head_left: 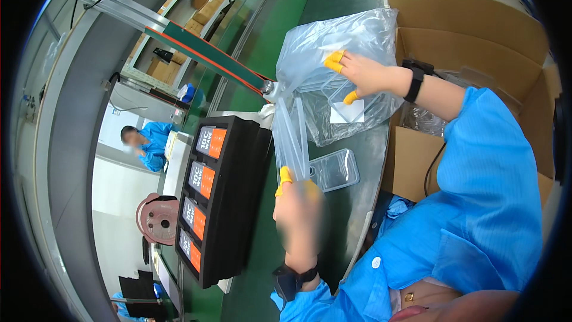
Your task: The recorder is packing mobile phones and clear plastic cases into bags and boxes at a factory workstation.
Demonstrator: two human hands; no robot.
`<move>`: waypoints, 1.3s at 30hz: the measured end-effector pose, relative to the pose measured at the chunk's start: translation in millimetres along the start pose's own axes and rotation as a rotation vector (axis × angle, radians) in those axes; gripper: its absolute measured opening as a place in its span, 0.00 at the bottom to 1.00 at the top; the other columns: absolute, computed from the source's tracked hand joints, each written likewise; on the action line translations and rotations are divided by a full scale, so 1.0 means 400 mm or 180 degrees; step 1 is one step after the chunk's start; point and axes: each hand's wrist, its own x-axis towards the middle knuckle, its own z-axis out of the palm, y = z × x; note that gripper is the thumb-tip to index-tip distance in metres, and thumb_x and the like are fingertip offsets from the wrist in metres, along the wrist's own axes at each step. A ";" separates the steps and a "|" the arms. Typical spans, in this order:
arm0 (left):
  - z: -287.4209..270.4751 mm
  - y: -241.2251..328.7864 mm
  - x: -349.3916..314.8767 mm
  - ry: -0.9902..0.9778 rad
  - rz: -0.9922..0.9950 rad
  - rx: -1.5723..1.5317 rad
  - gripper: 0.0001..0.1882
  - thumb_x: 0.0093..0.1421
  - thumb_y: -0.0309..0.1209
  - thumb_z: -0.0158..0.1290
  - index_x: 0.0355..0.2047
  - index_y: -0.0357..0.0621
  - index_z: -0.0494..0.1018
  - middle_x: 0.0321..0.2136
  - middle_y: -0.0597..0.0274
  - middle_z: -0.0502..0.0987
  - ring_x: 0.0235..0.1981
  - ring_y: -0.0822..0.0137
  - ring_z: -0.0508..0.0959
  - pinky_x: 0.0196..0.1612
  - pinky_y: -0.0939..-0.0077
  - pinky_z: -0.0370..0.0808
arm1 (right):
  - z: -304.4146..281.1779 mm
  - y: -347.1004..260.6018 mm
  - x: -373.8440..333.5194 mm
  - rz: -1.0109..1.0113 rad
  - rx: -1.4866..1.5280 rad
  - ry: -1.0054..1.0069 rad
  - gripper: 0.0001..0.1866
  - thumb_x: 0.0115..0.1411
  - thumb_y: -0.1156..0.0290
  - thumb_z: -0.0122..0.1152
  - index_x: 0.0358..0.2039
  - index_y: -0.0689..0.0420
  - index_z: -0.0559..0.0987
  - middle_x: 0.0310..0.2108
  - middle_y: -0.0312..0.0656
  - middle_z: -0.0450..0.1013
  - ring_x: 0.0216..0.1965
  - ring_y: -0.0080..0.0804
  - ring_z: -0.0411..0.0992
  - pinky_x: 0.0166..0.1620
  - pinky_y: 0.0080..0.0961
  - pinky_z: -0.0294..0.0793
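My left hand (298,206) wears yellow finger cots and is partly blurred. Its fingers close on the near end of several long, clear plastic pieces (290,137), seen edge-on. Beside that hand, a shallow clear plastic case (336,170) lies on the green surface. My right hand (363,74), also in yellow finger cots, spreads its thumb and fingers apart over a crinkled clear plastic bag (375,33). Beneath its thumb is another clear rectangular case (330,90), next to a white square label (351,113). Whether the thumb presses on this case is unclear.
A black tray (238,203) with several black-and-orange packages (201,180) stands left of my hands on the green conveyor (262,268). A large open cardboard box (471,24) is at right. A metal post with a green-and-orange bar (208,56) crosses upper left. Another person (156,143) sits beyond.
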 end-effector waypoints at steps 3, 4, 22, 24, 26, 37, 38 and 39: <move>-0.035 0.022 -0.045 -0.0521 0.0095 0.0423 0.22 0.35 0.30 0.57 0.33 0.33 0.67 0.15 0.57 0.68 0.14 0.59 0.70 0.17 0.71 0.68 | 0.045 0.049 0.045 0.0785 -0.0206 -0.1095 0.34 0.33 0.60 0.67 0.39 0.67 0.67 0.42 0.51 0.62 0.45 0.44 0.59 0.46 0.31 0.62; -0.033 0.033 -0.064 -0.0709 -0.0004 0.0578 0.24 0.36 0.31 0.56 0.35 0.34 0.67 0.15 0.58 0.69 0.15 0.61 0.70 0.17 0.72 0.68 | 0.051 0.058 0.056 0.1249 -0.0238 -0.1661 0.34 0.33 0.60 0.66 0.40 0.67 0.66 0.42 0.51 0.62 0.46 0.44 0.59 0.46 0.32 0.63; 0.055 -0.043 -0.246 -0.0117 -0.4064 -0.3497 0.26 0.49 0.33 0.54 0.44 0.34 0.57 0.40 0.54 0.63 0.39 0.66 0.65 0.43 0.74 0.63 | -0.023 0.003 0.171 0.0707 0.0148 -0.2227 0.29 0.34 0.59 0.65 0.38 0.59 0.71 0.30 0.47 0.71 0.34 0.43 0.69 0.36 0.32 0.68; 0.080 0.005 -0.262 -0.0271 -0.3863 -0.3186 0.35 0.48 0.33 0.55 0.50 0.32 0.49 0.48 0.49 0.55 0.48 0.59 0.60 0.48 0.71 0.59 | -0.077 -0.017 0.194 0.0026 0.0324 -0.2549 0.26 0.33 0.61 0.66 0.34 0.60 0.73 0.28 0.47 0.71 0.32 0.42 0.70 0.34 0.30 0.69; 0.103 0.055 -0.247 -0.0724 -0.3617 -0.3034 0.35 0.50 0.30 0.52 0.52 0.32 0.45 0.50 0.49 0.53 0.51 0.60 0.58 0.52 0.72 0.55 | -0.114 -0.052 0.229 -0.0228 0.0044 -0.2574 0.25 0.32 0.62 0.67 0.33 0.59 0.73 0.27 0.47 0.71 0.32 0.41 0.70 0.33 0.30 0.69; 0.150 0.101 -0.185 -0.0649 -0.3142 -0.1974 0.33 0.46 0.22 0.45 0.50 0.23 0.42 0.51 0.34 0.46 0.54 0.44 0.46 0.55 0.60 0.40 | -0.270 -0.047 0.395 -0.1145 0.0512 -0.1800 0.25 0.27 0.73 0.67 0.33 0.60 0.73 0.30 0.44 0.66 0.37 0.41 0.64 0.40 0.29 0.65; 0.155 0.092 -0.187 -0.0597 -0.3162 -0.1945 0.33 0.46 0.22 0.45 0.50 0.23 0.42 0.51 0.34 0.46 0.54 0.44 0.46 0.55 0.60 0.40 | -0.308 -0.066 0.399 -0.0880 0.0677 -0.1782 0.25 0.27 0.74 0.67 0.32 0.61 0.73 0.32 0.43 0.66 0.37 0.41 0.64 0.40 0.29 0.65; 0.163 0.089 -0.193 -0.0527 -0.3276 -0.2144 0.33 0.46 0.21 0.44 0.51 0.23 0.42 0.51 0.34 0.47 0.53 0.45 0.47 0.56 0.62 0.41 | -0.331 -0.067 0.394 -0.1040 0.0825 -0.1508 0.24 0.28 0.74 0.66 0.32 0.60 0.74 0.32 0.44 0.67 0.37 0.40 0.65 0.40 0.28 0.66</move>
